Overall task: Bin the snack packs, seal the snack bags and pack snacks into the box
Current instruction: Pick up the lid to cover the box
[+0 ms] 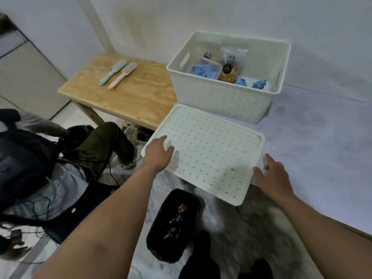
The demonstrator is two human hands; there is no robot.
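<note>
A white perforated box (225, 101) stands uncovered on the pale surface at the back. Inside lie blue snack packs (204, 70), a clear tub, a sealed bag of brown snacks (228, 74) and more blue packs (258, 84). In front of the box lies its white perforated lid (207, 156), overhanging the surface's near edge. My left hand (159, 153) rests on the lid's left edge with fingers spread. My right hand (271, 176) touches the lid's right near edge, fingers apart. On the floor below sits a black bin (174, 224) with snack wrappers in it.
A plywood table (128, 91) at the left carries two hairbrushes, one teal (112, 71), one pink (122, 75). A seated person (60, 158) with cables and dark clothing fills the left floor area. White walls stand behind.
</note>
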